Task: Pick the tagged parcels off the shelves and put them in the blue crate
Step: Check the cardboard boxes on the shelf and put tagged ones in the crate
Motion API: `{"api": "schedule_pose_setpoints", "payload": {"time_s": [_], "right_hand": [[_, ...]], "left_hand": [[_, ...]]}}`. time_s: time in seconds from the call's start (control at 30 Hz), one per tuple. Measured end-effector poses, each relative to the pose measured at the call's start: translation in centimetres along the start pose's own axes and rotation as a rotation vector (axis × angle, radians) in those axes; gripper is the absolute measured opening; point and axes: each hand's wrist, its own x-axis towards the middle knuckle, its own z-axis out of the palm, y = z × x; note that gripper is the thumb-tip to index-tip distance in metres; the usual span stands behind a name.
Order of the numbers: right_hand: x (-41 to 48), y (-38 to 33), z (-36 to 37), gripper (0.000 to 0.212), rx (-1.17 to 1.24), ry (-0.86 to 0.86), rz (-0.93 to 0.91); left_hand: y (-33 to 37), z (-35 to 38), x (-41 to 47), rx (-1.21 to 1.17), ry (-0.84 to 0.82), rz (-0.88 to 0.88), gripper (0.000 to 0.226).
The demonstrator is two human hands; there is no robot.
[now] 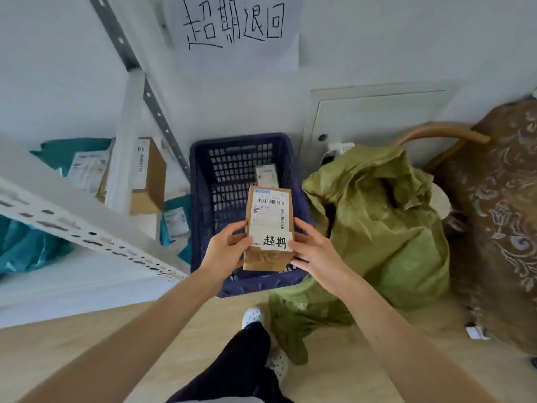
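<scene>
A brown cardboard parcel (268,225) with a white shipping label and a handwritten white tag hangs over the blue crate (203,199). My left hand (225,250) grips its left edge and my right hand (312,251) grips its right edge. The crate stands on the floor against the wall, and one small white-labelled parcel (266,175) lies inside it. On the white shelves (72,219) at the left rest a cardboard box (151,175) and several teal bags (72,152).
A large green sack (386,222) slumps just right of the crate. A brown patterned armchair (499,213) fills the far right. A handwritten paper sign (235,27) hangs on the wall above. My leg and white shoes (252,317) stand on the wooden floor below.
</scene>
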Motion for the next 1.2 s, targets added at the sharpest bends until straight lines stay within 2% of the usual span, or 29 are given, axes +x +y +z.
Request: {"api": "schedule_pose_setpoints", "payload": {"time_s": [0.67, 0.9, 1.2], "right_hand": [[18.3, -4.8, 0.1, 0.06, -0.333, -0.133, 0.191], [24.8, -4.4, -0.8, 0.06, -0.379, -0.211, 0.239], [32.2, -1.2, 0.7, 0.065, -0.327, -0.174, 0.265]], "left_hand": [[2.7, -0.3, 13.5, -0.118, 0.116, -0.177, 0.028], [1.7, 0.0, 19.6, -0.126, 0.193, -0.241, 0.046], [-0.6, -1.5, 27.6, -0.122, 0.229, -0.293, 0.053]]}}
